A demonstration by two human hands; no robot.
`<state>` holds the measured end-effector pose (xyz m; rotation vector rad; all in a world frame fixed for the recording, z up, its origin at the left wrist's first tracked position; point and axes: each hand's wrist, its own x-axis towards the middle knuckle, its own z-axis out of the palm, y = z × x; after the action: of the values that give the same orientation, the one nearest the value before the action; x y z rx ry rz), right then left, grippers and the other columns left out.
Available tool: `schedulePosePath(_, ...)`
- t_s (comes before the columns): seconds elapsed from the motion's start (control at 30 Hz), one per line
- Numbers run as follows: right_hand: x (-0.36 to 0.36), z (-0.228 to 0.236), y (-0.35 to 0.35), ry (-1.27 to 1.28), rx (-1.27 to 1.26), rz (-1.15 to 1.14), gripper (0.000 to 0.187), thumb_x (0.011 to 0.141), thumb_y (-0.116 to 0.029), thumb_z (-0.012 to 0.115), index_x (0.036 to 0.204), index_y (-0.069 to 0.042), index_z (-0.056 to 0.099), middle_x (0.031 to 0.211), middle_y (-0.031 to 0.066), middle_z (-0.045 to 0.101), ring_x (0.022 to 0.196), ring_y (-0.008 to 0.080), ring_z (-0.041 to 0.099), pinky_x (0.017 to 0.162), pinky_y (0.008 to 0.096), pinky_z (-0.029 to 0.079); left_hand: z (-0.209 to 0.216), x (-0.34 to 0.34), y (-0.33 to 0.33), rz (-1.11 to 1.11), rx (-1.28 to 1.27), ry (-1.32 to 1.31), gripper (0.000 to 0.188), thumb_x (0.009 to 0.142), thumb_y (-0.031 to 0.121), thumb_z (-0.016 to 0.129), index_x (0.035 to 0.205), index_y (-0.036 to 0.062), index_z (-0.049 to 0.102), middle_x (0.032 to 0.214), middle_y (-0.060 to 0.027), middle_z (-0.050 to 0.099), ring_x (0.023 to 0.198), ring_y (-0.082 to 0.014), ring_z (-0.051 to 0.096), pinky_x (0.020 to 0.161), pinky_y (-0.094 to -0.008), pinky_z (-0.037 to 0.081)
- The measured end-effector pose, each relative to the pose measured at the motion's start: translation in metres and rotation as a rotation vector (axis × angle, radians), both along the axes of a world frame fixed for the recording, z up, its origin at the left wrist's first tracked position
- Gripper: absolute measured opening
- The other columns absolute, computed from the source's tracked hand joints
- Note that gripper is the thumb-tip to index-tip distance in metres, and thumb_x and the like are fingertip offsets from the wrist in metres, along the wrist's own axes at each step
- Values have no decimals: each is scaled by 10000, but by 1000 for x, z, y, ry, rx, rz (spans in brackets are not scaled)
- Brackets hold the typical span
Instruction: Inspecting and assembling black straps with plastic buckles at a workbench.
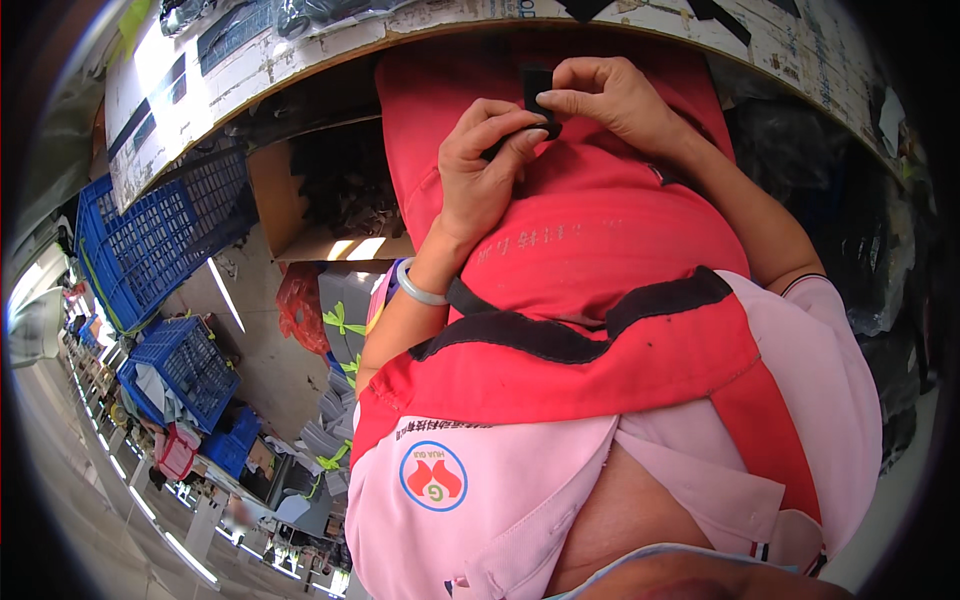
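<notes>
Over my lap, above the red apron (600, 215), both of my hands pinch a small black strip (537, 88) that looks like fabric. My left hand (487, 165), with a pale bangle on its wrist, has thumb and fingers closed on the lower, folded part of the strip. Close beside it, my right hand (618, 105) grips the strip's upper edge between thumb and curled forefinger. Parts of the strip are hidden behind my fingers, so its full shape cannot be made out.
A worn white work table (330, 75) curves across the far side, with black pieces on it. Beneath it at left stands an open cardboard box (275, 190) with dark scraps. Blue crates (150, 250), a red plastic bag (303, 310) and grey bundles lie to the left.
</notes>
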<state>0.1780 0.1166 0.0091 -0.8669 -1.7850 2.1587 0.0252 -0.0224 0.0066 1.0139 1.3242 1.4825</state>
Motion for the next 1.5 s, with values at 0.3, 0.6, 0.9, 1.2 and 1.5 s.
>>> schedulePosePath(0.3, -2, 2, -8, 54, 26, -97, 133, 882, -115, 680, 928, -20, 599, 844, 5, 637, 799, 52, 586, 721, 205, 477, -1, 0, -2, 10, -68, -44, 107, 853, -27, 661, 947, 6, 699, 893, -39, 584, 633, -62, 562, 485, -178, 420)
schedulePosePath(0.6, -6, 10, -15, 66, 155, -68, 267, 907, -70, 636, 1149, -25, 531, 902, -2, 639, 865, 34, 584, 810, 207, 460, 3, -2, 2, 136, -264, -370, 117, 881, 72, 671, 957, -15, 689, 891, -34, 634, 550, -42, 515, 455, -188, 394)
schedulePosePath(0.9, -8, 6, -15, -31, 343, -71, 196, 916, -186, 638, 982, -3, 660, 827, 13, 637, 766, 74, 580, 724, 230, 485, -3, -4, 1, -5, -408, -128, 152, 874, 159, 696, 913, 12, 711, 615, 31, 579, 536, -28, 496, 478, -180, 366)
schedulePosePath(1.2, -8, -2, -19, -25, 106, -100, 218, 916, -193, 639, 1023, -3, 643, 796, 2, 633, 701, 55, 571, 650, 218, 485, 0, -6, 8, -133, -494, -244, 205, 875, 221, 699, 860, 18, 721, 652, 13, 618, 560, -26, 491, 494, -181, 374)
schedulePosePath(1.5, -12, -3, -17, -110, 139, -72, 199, 920, -204, 629, 938, -10, 665, 761, 3, 641, 662, 50, 566, 603, 206, 467, -9, -7, 9, -137, -495, -146, 187, 860, 225, 724, 886, 40, 721, 644, 52, 576, 548, -16, 475, 493, -167, 349)
